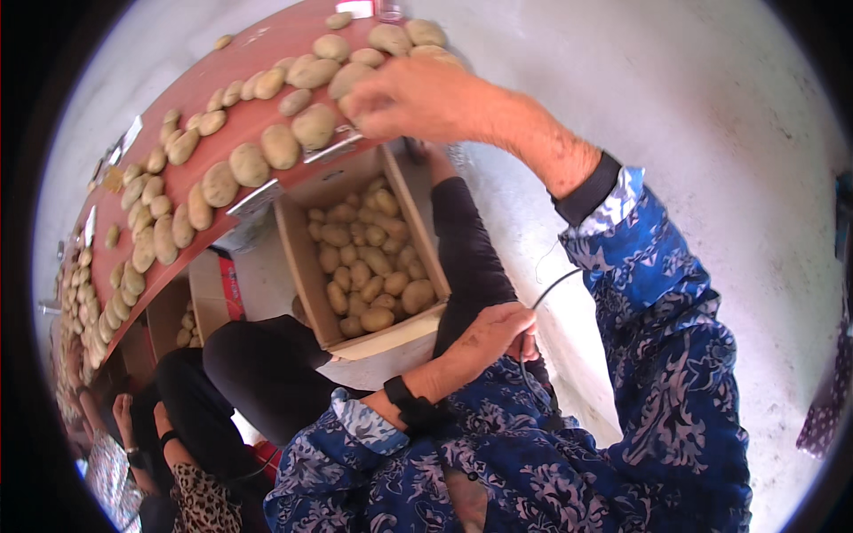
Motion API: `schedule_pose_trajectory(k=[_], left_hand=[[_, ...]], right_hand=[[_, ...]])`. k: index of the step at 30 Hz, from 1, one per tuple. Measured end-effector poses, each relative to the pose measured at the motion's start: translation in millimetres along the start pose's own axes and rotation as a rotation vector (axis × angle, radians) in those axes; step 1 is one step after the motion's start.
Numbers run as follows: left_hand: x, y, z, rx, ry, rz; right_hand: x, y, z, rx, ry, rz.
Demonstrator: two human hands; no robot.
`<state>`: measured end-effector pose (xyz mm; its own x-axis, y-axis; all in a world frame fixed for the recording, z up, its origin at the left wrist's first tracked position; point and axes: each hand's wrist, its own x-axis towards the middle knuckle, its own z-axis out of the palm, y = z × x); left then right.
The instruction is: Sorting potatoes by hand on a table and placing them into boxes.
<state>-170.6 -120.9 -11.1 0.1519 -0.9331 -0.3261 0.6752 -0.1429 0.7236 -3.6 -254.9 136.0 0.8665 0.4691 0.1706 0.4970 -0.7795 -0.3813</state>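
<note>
My right hand (386,102) is over the near edge of the red-brown table (231,67), its fingers curled beside the right end of a row of potatoes (313,126); whatever they hold is hidden. My left hand (506,329) is closed on a thin black cable (557,282) above my lap. An open cardboard box (289,244) full of potatoes (373,262) sits below the table edge, between my legs. More potatoes lie in curving rows across the tabletop. Small metal plates (251,201) stick out from the table's edge.
A second box (211,306) with potatoes stands further left. Other people's hands (124,409) and legs (178,400) are at the lower left along the table. A pale concrete floor (666,107) stretches to the right, with a dotted purple cloth (817,426) at the far right.
</note>
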Motion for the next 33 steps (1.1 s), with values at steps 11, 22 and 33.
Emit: schedule_pose_trajectory(k=[11,22,33], left_hand=[[-30.6,-43.6,-84.3,0.574,0.487,-0.564],[-42.4,-32.4,-79.8,1.508,0.074,-0.207],[-65.8,169.1,-131.7,1.390,0.759,0.395]], right_hand=[[-62.3,81.6,223.9,0.316,-0.240,0.307],[-53.0,87.2,260.6,0.252,-0.402,0.464],[-56.5,92.2,336.9,-0.088,-0.534,0.613]])
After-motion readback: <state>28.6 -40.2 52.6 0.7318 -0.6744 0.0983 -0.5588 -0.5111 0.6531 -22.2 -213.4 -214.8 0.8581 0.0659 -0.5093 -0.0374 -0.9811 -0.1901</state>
